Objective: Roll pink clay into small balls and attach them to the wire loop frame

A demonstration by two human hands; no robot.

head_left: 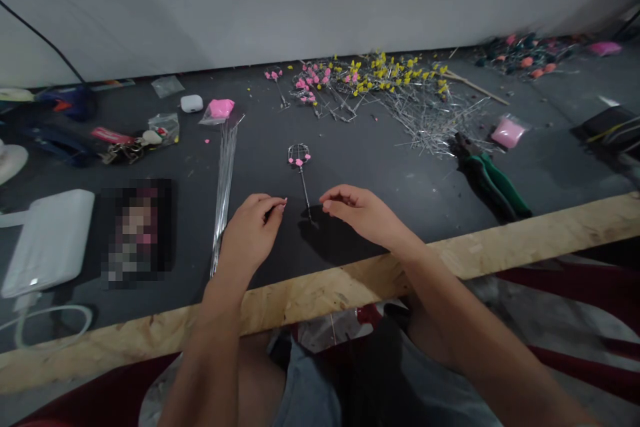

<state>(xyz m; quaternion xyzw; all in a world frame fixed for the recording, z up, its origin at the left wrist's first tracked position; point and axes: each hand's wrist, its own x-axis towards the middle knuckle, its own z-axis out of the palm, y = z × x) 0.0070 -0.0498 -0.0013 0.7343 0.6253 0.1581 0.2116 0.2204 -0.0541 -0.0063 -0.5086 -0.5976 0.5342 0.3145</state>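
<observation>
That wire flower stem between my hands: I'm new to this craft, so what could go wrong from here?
The wire flower stem lies loose between the left hand and right hand; its thin end could prick a fingertip. A sweeping elbow might scatter the bundle of straight wires beside the left hand. The pliers lie near the table edge and could get knocked off.
</observation>
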